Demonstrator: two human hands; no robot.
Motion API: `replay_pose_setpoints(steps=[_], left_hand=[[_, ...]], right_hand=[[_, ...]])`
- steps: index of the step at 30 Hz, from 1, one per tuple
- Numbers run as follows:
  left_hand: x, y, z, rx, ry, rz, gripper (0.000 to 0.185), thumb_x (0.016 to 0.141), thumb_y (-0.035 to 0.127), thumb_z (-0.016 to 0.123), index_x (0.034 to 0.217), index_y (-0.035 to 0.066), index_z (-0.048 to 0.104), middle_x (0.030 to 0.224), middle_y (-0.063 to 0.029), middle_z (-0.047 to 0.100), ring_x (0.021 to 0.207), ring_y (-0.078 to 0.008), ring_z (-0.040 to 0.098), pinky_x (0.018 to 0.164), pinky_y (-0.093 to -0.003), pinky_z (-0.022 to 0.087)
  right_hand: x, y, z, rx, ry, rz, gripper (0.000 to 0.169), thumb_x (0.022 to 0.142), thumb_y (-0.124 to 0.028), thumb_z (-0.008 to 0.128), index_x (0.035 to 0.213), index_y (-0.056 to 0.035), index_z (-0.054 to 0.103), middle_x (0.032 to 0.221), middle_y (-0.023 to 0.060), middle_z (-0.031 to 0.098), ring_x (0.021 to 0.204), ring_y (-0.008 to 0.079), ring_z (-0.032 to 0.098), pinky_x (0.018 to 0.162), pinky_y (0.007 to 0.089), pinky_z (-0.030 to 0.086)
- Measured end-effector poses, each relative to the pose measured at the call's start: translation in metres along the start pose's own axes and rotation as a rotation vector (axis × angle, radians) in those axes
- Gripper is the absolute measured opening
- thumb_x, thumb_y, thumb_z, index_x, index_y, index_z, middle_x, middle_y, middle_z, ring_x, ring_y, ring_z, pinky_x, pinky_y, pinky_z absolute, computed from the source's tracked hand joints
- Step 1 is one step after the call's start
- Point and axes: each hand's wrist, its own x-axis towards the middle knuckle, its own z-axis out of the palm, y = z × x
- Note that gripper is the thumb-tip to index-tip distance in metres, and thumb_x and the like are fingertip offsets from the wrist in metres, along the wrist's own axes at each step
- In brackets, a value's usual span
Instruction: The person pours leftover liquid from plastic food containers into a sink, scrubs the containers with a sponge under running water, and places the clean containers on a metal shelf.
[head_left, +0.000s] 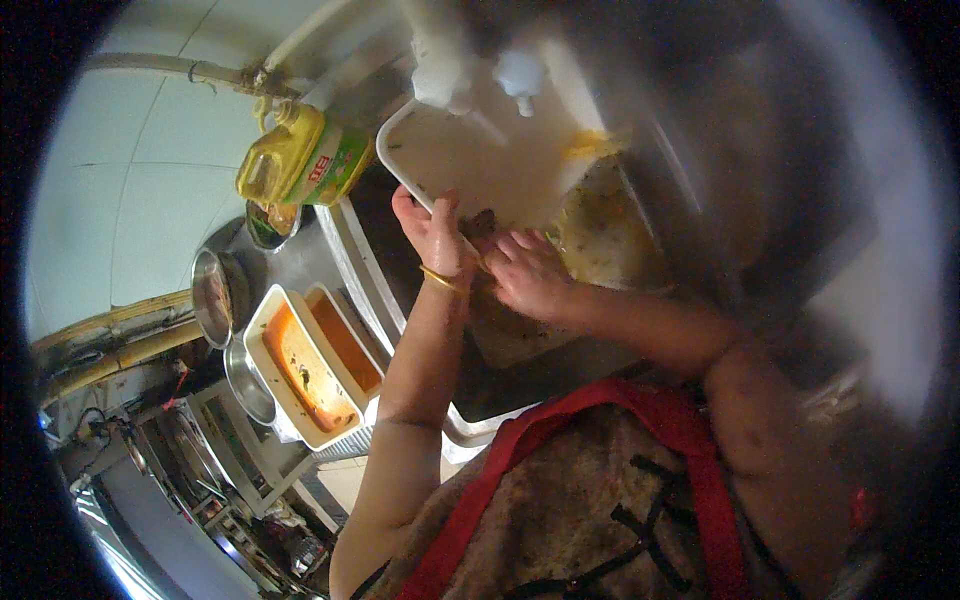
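A white rectangular plastic tray (510, 161) is tilted over a dark sink, and brownish residue and dark bits show in it. At its lower left corner my left hand (439, 236) grips the rim, thumb on the inner side; a gold bangle is on that wrist. My right hand (529, 274) lies at the tray's near end, fingers spread and partly bent, close to a dark clump. Whether it holds anything cannot be told. Right of the tray is a blurred, yellowish mass (611, 232) with dark specks. A yellow piece (592, 144) sits near the tray's far right side.
Two white trays with orange residue (307, 367) stand on the counter at left. Beyond them are metal bowls (219, 296), a bowl with greens (271, 225) and a yellow oil jug (300, 161). White tap fittings (517, 75) hang over the sink, whose metal rim (375, 277) runs left of my arm.
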Motion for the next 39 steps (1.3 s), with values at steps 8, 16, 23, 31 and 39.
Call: replay_pose_setpoints(steps=[8, 16, 23, 31, 39], left_hand=[[0.014, 0.027, -0.044, -0.142, -0.128, -0.168, 0.055, 0.07, 0.002, 0.052, 0.124, 0.001, 0.039, 0.117, -0.013, 0.051, 0.106, -0.0273, 0.052, 0.092, -0.0417, 0.044], [-0.004, 0.028, -0.035, -0.359, -0.236, -0.085, 0.086, 0.082, 0.071, 0.037, 0.139, 0.008, 0.028, 0.135, -0.0112, 0.041, 0.126, -0.0288, 0.038, 0.103, -0.0445, 0.034], [-0.058, -0.044, -0.024, 0.017, 0.004, -0.1, 0.063, 0.073, 0.021, 0.066, 0.125, 0.001, 0.038, 0.116, -0.0113, 0.05, 0.105, -0.0235, 0.05, 0.091, -0.0362, 0.042], [-0.061, -0.017, -0.061, -0.023, -0.118, -0.19, 0.062, 0.071, 0.022, 0.067, 0.123, 0.0, 0.043, 0.113, -0.0086, 0.054, 0.103, -0.0208, 0.053, 0.089, -0.0358, 0.043], [-0.05, 0.007, -0.063, -0.087, -0.05, -0.152, 0.056, 0.083, 0.03, 0.059, 0.124, -0.002, 0.042, 0.118, -0.0123, 0.051, 0.11, -0.0227, 0.049, 0.095, -0.0355, 0.038]], right_hand=[[0.0, 0.151, 0.001, -0.173, 0.045, -0.087, 0.02, 0.074, -0.015, 0.053, 0.09, -0.0191, 0.064, 0.099, -0.0003, 0.057, 0.105, 0.0233, 0.048, 0.088, 0.042, 0.037], [-0.011, 0.09, -0.053, -0.219, -0.11, -0.018, 0.008, 0.071, -0.018, 0.059, 0.078, -0.0141, 0.059, 0.085, 0.0043, 0.056, 0.093, 0.0259, 0.052, 0.077, 0.045, 0.039], [-0.022, 0.041, -0.019, 0.101, -0.004, -0.209, 0.018, 0.068, -0.02, 0.061, 0.086, -0.0178, 0.064, 0.09, -0.0023, 0.059, 0.089, 0.0208, 0.052, 0.077, 0.0397, 0.04], [-0.027, 0.1, -0.026, -0.253, -0.083, -0.311, 0.022, 0.075, -0.022, 0.054, 0.093, -0.0257, 0.064, 0.099, -0.0068, 0.059, 0.097, 0.0172, 0.052, 0.079, 0.0379, 0.039], [-0.047, 0.073, -0.044, -0.122, -0.133, -0.249, 0.017, 0.07, -0.023, 0.059, 0.086, -0.018, 0.061, 0.089, -0.0004, 0.057, 0.093, 0.0216, 0.053, 0.074, 0.0421, 0.04]])
